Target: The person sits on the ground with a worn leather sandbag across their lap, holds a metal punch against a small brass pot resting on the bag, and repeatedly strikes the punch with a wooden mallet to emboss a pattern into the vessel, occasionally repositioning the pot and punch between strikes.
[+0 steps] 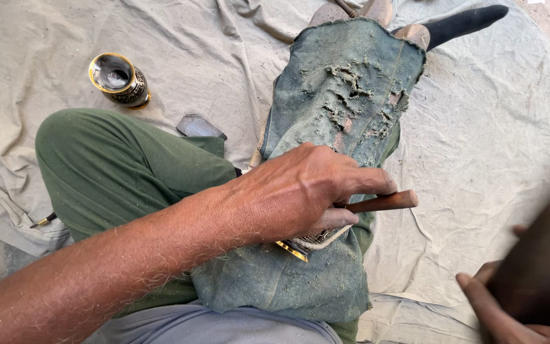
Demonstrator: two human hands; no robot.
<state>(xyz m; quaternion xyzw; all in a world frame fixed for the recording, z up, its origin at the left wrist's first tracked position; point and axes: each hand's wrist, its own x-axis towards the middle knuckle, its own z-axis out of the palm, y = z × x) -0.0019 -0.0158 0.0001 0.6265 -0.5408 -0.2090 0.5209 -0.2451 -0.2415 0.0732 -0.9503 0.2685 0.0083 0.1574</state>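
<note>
My left hand (pixel 307 191) is closed around a brown wooden-handled tool (pixel 386 202) that sticks out to the right. Under the hand lies an engraved brass piece (pixel 305 244), mostly hidden, with only a patterned edge and a gold rim showing. It rests on a worn, frayed green cloth (pixel 345 89) spread over my leg. At the bottom right my right hand (pixel 504 315) grips a dark, blurred block-like object (pixel 542 255), held apart from the left hand.
I sit on a beige canvas sheet (pixel 491 127) in green trousers (pixel 116 165). A black-and-gold brass vase (pixel 119 78) stands at the upper left. A small dark flat piece (pixel 198 126) lies by my knee. A thin tool tip (pixel 42 222) pokes out at left.
</note>
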